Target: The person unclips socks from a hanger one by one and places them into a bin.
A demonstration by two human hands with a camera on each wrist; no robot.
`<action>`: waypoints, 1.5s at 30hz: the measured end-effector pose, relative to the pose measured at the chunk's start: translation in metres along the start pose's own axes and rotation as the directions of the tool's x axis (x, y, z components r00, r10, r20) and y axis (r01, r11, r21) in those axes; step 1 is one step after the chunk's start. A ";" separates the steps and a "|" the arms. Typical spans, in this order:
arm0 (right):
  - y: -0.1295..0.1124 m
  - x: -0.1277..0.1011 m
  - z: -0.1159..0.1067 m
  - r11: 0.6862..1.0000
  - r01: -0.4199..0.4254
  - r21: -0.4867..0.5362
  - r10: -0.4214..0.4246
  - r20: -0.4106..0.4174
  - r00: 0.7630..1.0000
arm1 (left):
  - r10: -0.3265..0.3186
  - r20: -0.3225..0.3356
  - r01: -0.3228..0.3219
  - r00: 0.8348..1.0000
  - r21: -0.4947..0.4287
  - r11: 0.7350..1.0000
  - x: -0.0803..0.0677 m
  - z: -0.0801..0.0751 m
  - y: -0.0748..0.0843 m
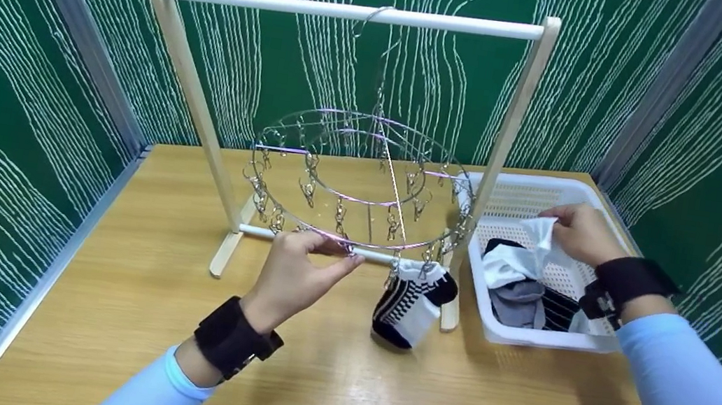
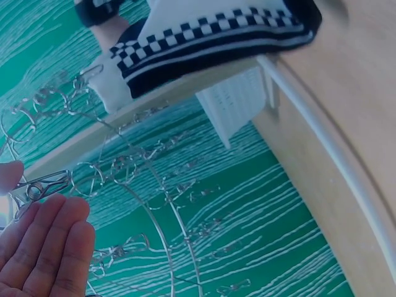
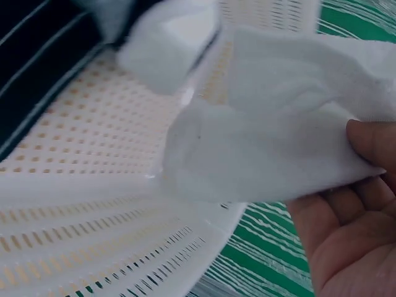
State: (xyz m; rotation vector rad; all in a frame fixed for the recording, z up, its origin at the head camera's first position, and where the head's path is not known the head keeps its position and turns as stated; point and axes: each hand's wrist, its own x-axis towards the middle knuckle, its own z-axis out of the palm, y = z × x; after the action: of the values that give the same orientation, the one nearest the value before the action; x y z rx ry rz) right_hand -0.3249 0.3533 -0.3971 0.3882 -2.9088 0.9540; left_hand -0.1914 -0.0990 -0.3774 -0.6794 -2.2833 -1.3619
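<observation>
A white sock (image 1: pixel 538 245) was pinched by the right hand (image 1: pixel 581 232) over the white basket (image 1: pixel 605 198); it was judged light, limp and best taken at the cuff. A metal clip (image 1: pixel 342 248) on the round wire hanger (image 1: pixel 364 182) was pinched by the left hand (image 1: pixel 296 274), well apart from the sock, beside a checkered sock (image 1: pixel 409 304) already clipped.

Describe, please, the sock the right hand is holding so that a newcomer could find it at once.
Start at the white perforated basket on the table's right side, beside the wooden rack. Over its middle, the right hand pinches a plain white sock in its fingers. Unlike the grey and dark striped socks below, it is unpatterned and lifted.
</observation>
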 end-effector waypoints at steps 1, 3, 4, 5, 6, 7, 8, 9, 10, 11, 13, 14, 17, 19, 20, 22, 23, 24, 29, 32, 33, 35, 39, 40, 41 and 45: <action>0.001 0.001 0.005 0.999 0.023 -0.022 -0.023 0.000 1.000 | 0.003 -0.002 -0.003 1.000 0.001 1.000 0.000 0.000 0.000; 0.002 0.001 0.015 0.996 0.061 -0.065 -0.061 0.009 0.998 | 0.010 -0.005 -0.010 1.000 0.004 1.000 0.000 0.001 0.000; 0.002 0.001 0.019 0.993 0.077 -0.087 -0.075 0.019 0.997 | 0.014 -0.008 -0.014 1.000 0.007 1.000 0.000 0.001 0.001; 0.002 0.001 0.022 0.991 0.085 -0.106 -0.082 0.033 0.996 | 0.015 -0.009 -0.015 1.000 0.009 1.000 0.000 0.001 0.001; 0.001 0.001 0.025 0.990 0.087 -0.113 -0.082 0.054 0.995 | 0.012 -0.008 -0.012 1.000 0.008 1.000 0.000 0.000 0.001; 0.000 0.001 0.028 0.989 0.088 -0.119 -0.079 0.077 0.994 | 0.009 -0.008 -0.009 1.000 0.005 1.000 0.000 0.000 0.001; -0.001 0.001 0.030 0.988 0.091 -0.122 -0.079 0.099 0.992 | 0.005 -0.006 -0.005 1.000 0.003 1.000 0.000 0.000 0.001; -0.002 0.001 0.033 0.988 0.091 -0.127 -0.075 0.125 0.989 | 0.001 -0.004 -0.001 1.000 0.001 1.000 0.000 0.000 0.001; -0.003 0.001 0.035 0.987 0.093 -0.131 -0.073 0.149 0.986 | -0.004 -0.002 0.004 1.000 -0.001 1.000 0.000 0.000 0.002; -0.004 0.001 0.038 0.987 0.092 -0.131 -0.067 0.178 0.982 | -0.008 0.001 0.008 1.000 -0.002 1.000 0.000 0.000 0.002; -0.004 0.000 0.042 0.986 0.097 -0.134 -0.065 0.225 0.972 | -0.013 0.005 0.013 1.000 -0.001 1.000 0.001 0.000 0.002; -0.004 0.000 0.044 0.985 0.100 -0.138 -0.064 0.246 0.967 | -0.013 0.006 0.013 1.000 0.001 1.000 0.001 0.000 0.001; -0.002 0.000 0.048 0.986 0.097 -0.137 -0.052 0.302 0.952 | -0.012 0.003 0.012 1.000 0.010 1.000 0.000 0.000 0.001; 0.000 0.001 0.050 0.985 0.095 -0.146 -0.044 0.320 0.947 | -0.011 0.000 0.011 1.000 0.014 1.000 0.000 0.000 0.000; 0.001 0.001 0.051 0.984 0.094 -0.149 -0.042 0.324 0.945 | -0.011 -0.002 0.011 1.000 0.017 1.000 0.000 -0.001 0.001; 0.001 0.001 0.051 0.982 0.103 -0.159 -0.047 0.321 0.946 | -0.012 -0.004 0.012 1.000 0.017 1.000 0.001 -0.001 0.001; 0.001 0.001 0.051 0.981 0.109 -0.161 -0.054 0.315 0.948 | -0.012 -0.005 0.013 1.000 0.018 1.000 0.001 -0.001 0.001; -0.001 0.001 0.051 0.980 0.115 -0.164 -0.059 0.311 0.948 | -0.014 -0.005 0.014 1.000 0.018 1.000 0.001 -0.001 0.002; -0.015 -0.004 0.043 0.971 0.157 -0.181 -0.107 0.257 0.960 | -0.018 -0.008 0.018 1.000 0.013 1.000 0.000 -0.002 0.002; -0.028 -0.008 0.035 0.975 0.146 -0.169 -0.108 0.214 0.971 | -0.009 -0.014 0.009 1.000 0.011 1.000 -0.001 -0.001 0.001; -0.032 -0.009 0.033 0.979 0.133 -0.158 -0.100 0.202 0.974 | -0.007 -0.015 0.007 1.000 0.011 1.000 -0.001 -0.001 0.001; -0.041 -0.012 0.027 0.985 0.115 -0.127 -0.093 0.172 0.981 | -0.008 -0.018 0.008 1.000 0.014 1.000 -0.002 -0.001 0.000; -0.061 -0.020 0.020 0.993 0.105 -0.060 -0.098 0.104 0.990 | -0.019 -0.016 0.019 1.000 0.012 1.000 -0.002 -0.002 0.000; -0.066 -0.023 0.019 0.992 0.116 -0.047 -0.112 0.084 0.990 | -0.020 -0.016 0.020 1.000 0.012 1.000 -0.002 -0.002 -0.001; -0.071 -0.025 0.018 0.990 0.136 -0.039 -0.133 0.061 0.989 | -0.021 -0.014 0.022 1.000 0.010 1.000 -0.002 -0.002 -0.001; -0.088 -0.035 0.021 0.963 0.265 -0.041 -0.267 -0.054 0.962 | -0.026 -0.012 0.026 1.000 0.013 1.000 -0.002 -0.003 -0.002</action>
State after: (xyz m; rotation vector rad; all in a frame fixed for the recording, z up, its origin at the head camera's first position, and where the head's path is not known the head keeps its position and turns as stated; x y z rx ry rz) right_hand -0.2681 0.2804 -0.3684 0.7142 -2.7229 0.8586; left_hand -0.1906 -0.1034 -0.3788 -0.6380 -2.2981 -1.3576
